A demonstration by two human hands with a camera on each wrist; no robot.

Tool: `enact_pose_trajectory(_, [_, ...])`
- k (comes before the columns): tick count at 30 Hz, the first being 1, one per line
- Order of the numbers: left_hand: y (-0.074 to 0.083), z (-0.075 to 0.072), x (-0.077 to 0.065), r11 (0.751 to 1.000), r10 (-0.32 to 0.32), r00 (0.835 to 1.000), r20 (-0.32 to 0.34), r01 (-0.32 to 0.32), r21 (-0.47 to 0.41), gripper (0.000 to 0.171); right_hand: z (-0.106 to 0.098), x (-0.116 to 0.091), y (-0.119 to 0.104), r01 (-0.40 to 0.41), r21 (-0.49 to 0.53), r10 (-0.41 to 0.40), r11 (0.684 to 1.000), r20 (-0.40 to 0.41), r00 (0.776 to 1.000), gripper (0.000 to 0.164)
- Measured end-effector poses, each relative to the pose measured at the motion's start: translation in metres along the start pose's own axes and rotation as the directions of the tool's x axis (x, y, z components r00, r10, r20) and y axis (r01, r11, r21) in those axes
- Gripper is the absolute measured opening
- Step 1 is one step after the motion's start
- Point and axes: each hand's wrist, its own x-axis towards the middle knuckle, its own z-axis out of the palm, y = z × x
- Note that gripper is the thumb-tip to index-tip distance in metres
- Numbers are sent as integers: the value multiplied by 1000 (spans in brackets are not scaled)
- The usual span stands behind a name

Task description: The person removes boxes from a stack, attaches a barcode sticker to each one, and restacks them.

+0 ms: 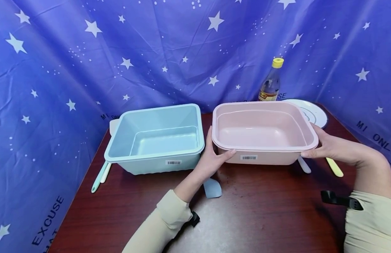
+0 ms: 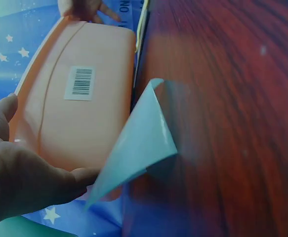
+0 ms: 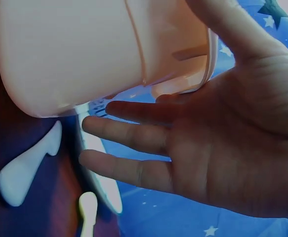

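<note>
A pink plastic basin [image 1: 265,156] with a barcode label on its front is held at both ends. My left hand [image 1: 211,156] grips its left end, thumb on the front wall and fingers along the side. At the other end, my right hand [image 1: 332,146] holds the rim, thumb in front. In the right wrist view three fingers of the right hand [image 3: 208,133] stretch out away from the basin wall. Close beside my left hand stands a light blue basin [image 1: 157,163]. Whether the pink basin's bottom touches the table cannot be told.
Under my left wrist lies a light blue flat blade [image 1: 212,188]. Teal [image 1: 99,177] and white [image 1: 106,172] handles poke out at left. A yellow-capped bottle [image 1: 271,84] and white plate [image 1: 313,112] stand behind. Grey [image 1: 304,165] and yellow [image 1: 334,167] handles lie at right.
</note>
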Motion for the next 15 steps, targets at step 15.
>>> enact_pose_trajectory(15, [45, 13, -20, 989, 148, 988, -41, -147, 14, 117, -14, -31, -37, 246, -56, -252, 968, -271, 929, 113])
